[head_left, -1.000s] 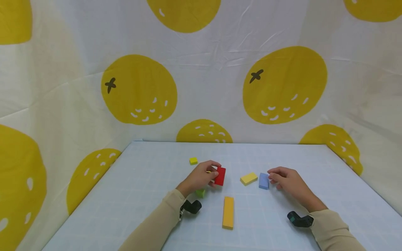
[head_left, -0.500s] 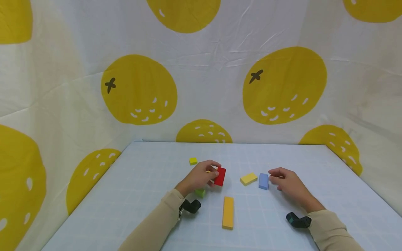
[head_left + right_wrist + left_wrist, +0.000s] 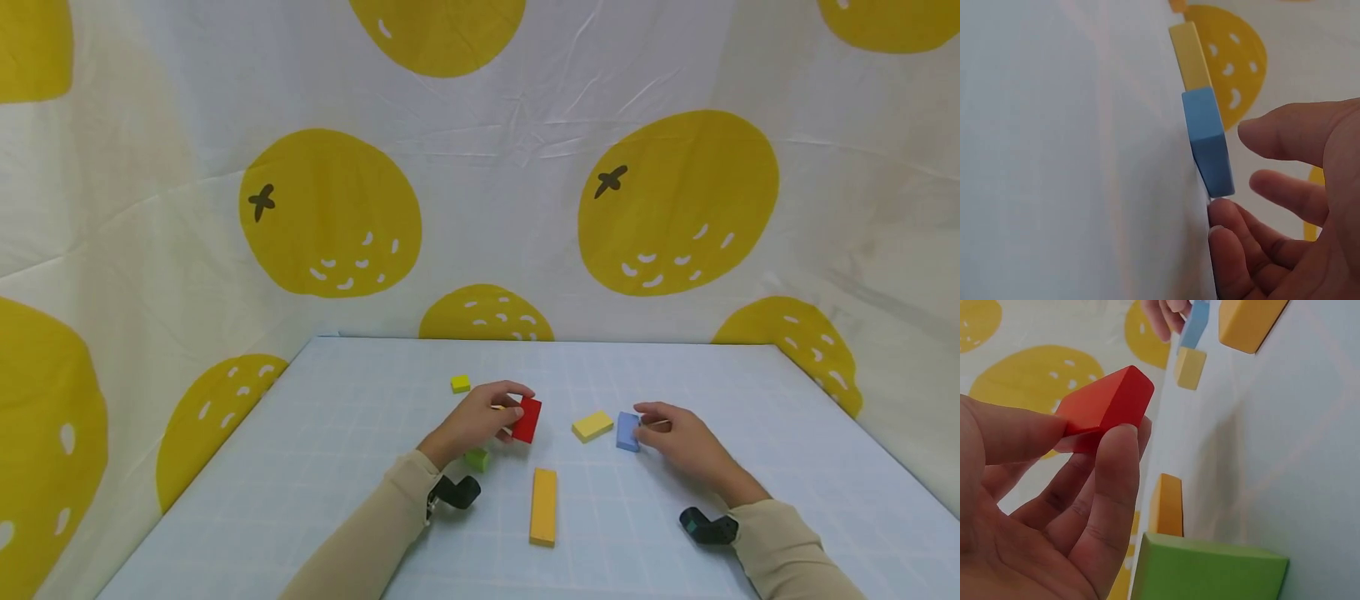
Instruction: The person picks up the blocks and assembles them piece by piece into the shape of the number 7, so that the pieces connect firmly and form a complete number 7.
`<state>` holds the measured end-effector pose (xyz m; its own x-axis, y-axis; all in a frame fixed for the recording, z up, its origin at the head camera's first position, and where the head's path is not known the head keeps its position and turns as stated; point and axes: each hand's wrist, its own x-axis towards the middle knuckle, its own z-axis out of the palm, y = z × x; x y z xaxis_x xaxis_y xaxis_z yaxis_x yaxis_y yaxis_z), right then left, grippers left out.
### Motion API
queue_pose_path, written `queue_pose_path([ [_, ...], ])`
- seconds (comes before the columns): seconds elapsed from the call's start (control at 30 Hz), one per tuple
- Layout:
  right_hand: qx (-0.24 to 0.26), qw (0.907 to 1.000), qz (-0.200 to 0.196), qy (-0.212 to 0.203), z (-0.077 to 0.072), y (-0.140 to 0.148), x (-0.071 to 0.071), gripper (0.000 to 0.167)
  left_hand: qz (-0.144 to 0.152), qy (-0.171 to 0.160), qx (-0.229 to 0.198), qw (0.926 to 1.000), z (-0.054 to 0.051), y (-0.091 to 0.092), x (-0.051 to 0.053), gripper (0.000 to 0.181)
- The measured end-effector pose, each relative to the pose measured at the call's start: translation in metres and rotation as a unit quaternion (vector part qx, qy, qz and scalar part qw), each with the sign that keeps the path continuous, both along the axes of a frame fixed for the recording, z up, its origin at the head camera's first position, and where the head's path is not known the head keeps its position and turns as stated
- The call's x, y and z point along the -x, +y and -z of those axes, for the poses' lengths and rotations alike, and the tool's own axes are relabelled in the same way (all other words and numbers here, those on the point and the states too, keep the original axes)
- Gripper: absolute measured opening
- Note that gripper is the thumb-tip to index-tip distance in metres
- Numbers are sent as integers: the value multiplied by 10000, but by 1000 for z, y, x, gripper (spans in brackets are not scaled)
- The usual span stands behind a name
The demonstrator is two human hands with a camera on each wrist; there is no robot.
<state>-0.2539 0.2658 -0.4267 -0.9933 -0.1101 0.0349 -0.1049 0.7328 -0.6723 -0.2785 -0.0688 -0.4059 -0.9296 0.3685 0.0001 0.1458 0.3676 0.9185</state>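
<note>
My left hand (image 3: 476, 423) pinches a red block (image 3: 528, 419) between thumb and fingers, held above the table; the left wrist view shows the red block (image 3: 1107, 405) clear of the surface. Beneath that hand sits a green block (image 3: 477, 459), with an orange block (image 3: 1167, 504) near it in the left wrist view. My right hand (image 3: 686, 442) is beside a blue block (image 3: 627, 432), its thumb and fingers spread apart. In the right wrist view a gap shows between the thumb and the blue block (image 3: 1207, 139); the lower fingertips are close to its near end.
A pale yellow block (image 3: 592, 427) lies just left of the blue one. Nearer the front of the table (image 3: 420, 550) lies a long orange block (image 3: 543, 507). A small bright yellow block (image 3: 461, 383) is behind my left hand. A patterned cloth hangs behind the table.
My right hand has shifted slightly left, closer to the blue block. The left hand keeps its hold on the red block, nearly still.
</note>
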Motion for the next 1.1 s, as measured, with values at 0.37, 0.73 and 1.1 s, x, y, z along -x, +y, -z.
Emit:
queue_pose_path([
  [0.37, -163, 9996, -170, 152, 0, -2, -2, 54, 356, -41, 115, 9993, -4, 2, -3, 39],
  [0.73, -333, 9992, -189, 72, 1, -3, -4, 56, 625, -100, 219, 9978, -6, 2, -10, 49],
  [1.1, -527, 9984, -178, 49, 2, -4, -2, 53, 868, -83, -13, 9962, -10, 4, -13, 48],
])
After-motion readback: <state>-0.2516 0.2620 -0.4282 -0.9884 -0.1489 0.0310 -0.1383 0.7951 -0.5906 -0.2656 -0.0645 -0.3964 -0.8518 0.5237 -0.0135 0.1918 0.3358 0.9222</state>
